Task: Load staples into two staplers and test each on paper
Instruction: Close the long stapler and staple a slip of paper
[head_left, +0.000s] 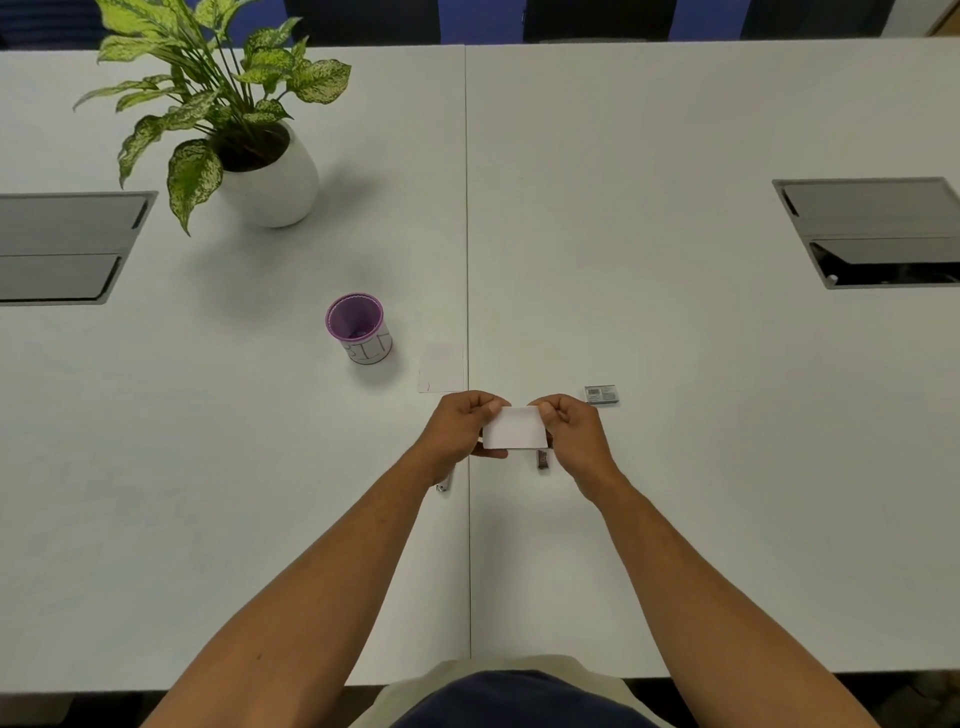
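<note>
Both hands meet just below the middle of the view, holding a small white paper (514, 427) between them above the white bench (675, 322). The left hand (460, 428) pinches the paper's nine o'clock edge between thumb and curled fingers, and the right hand (569, 428) pinches its three o'clock edge the same way, so both are closed on the sheet. Under the paper, at about five o'clock from it, the dark end of a stapler (543, 460) pokes out beside the right wrist; most of it is hidden. At seven o'clock from the paper, a small pale object (443, 486) shows from beneath the left forearm, too covered to tell what it is. A small staple box (601, 394) lies on the bench at two o'clock from the right hand, just beside it but not touching. A second, flat paper sheet (441, 368) rests on the bench at eleven o'clock from the left hand, against the seam between the two bench tops. Farther out at ten o'clock stands a purple cup (357, 327), upright, and beyond it a potted plant (244, 135) in a white pot.
</note>
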